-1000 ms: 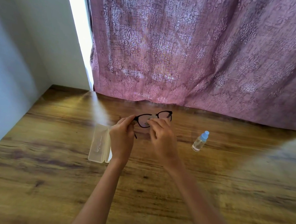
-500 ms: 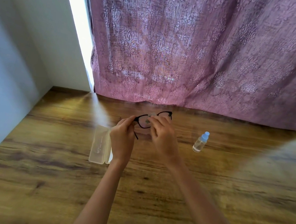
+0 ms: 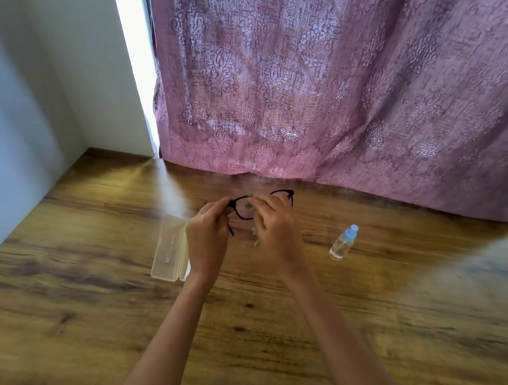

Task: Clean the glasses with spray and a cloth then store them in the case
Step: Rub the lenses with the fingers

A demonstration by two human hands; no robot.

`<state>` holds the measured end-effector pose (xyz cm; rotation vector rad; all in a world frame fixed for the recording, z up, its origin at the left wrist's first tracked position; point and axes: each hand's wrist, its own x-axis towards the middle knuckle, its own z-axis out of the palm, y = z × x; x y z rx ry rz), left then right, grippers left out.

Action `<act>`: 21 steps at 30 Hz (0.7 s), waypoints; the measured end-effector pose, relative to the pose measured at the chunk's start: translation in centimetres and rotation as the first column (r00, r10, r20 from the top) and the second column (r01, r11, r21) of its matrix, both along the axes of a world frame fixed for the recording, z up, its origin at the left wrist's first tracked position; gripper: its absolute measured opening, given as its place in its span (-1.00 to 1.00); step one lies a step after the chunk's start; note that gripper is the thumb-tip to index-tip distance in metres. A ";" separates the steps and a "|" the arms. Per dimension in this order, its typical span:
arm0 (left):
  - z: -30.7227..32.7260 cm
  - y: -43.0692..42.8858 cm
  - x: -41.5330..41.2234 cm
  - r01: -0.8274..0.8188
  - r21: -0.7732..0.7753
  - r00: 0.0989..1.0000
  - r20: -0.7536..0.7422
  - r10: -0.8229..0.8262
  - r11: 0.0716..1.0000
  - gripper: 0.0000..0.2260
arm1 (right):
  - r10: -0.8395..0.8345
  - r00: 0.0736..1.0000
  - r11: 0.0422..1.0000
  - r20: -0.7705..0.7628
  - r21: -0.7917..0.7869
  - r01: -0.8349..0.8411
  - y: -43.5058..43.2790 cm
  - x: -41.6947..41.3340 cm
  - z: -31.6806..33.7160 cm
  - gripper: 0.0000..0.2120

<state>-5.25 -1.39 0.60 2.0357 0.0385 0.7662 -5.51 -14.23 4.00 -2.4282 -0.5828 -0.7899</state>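
Observation:
Black-framed glasses [image 3: 282, 193] are held above the wooden table [image 3: 358, 323], near its far edge. My left hand [image 3: 206, 234] pinches the frame at its left corner, where the temple arm hangs down. My right hand [image 3: 273, 228] pinches a small grey cloth [image 3: 249, 204] against the left lens; most of the cloth is hidden under the fingers. A pale translucent case [image 3: 168, 248] lies open on the table just left of my left wrist. A small clear spray bottle [image 3: 342, 242] with a light blue cap stands to the right of my hands.
A pink patterned curtain [image 3: 343, 90] hangs along the far edge of the table. A white wall [image 3: 11, 106] runs down the left side. A bright strip of light [image 3: 130, 42] falls between the wall and the curtain.
My right hand's fingers have shifted slightly over the left lens with the cloth. The glasses, case and bottle stay where they were.

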 end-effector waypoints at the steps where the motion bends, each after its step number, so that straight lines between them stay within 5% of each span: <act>1: 0.0 0.1 0.1 -0.004 -0.006 1.000 -0.001 0.004 1.000 -0.72 | -0.014 1.000 1.000 -0.007 0.015 0.015 -0.3 0.0 -0.2 -0.78; 12: -0.2 -0.3 0.0 0.023 0.010 1.000 0.012 -0.024 1.000 -0.73 | 0.083 0.996 0.996 0.018 -0.045 -0.083 1.4 -1.0 -0.4 -0.76; 21: -0.3 0.2 0.1 0.003 -0.024 1.000 -0.004 -0.003 1.000 -0.73 | -0.024 1.000 1.000 0.002 0.000 0.024 0.2 -1.1 -0.7 -0.77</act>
